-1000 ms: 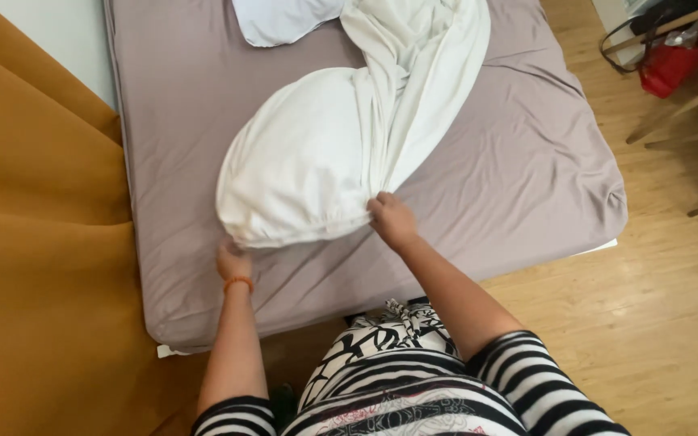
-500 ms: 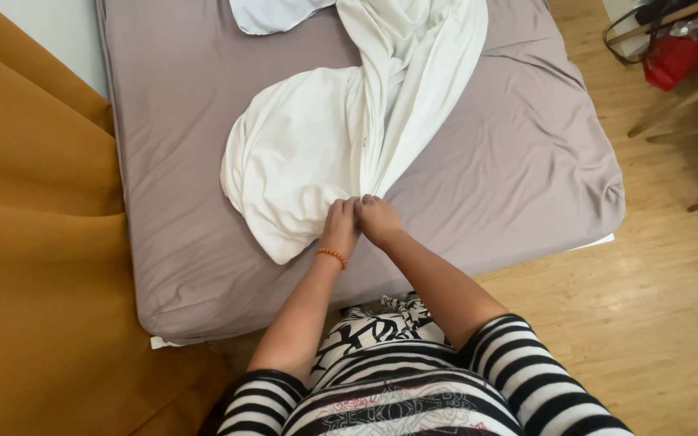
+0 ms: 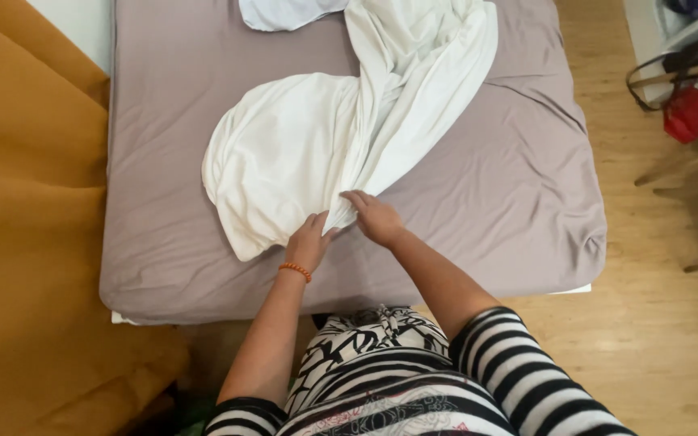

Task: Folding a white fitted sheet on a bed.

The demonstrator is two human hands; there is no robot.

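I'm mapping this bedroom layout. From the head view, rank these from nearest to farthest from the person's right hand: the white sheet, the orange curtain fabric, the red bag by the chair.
1. White crumpled cotton sheet: under the right hand, on the mattress.
2. Orange curtain fabric: far left, beside the bed.
3. Red bag: upper right, on the floor by the chair.

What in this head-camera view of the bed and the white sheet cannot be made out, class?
- Far end of the white sheet: cut off by the top edge.
- Fingertips of the left hand and right hand: partly hidden in the sheet's folds.
- Red bag: cut off at the right edge.
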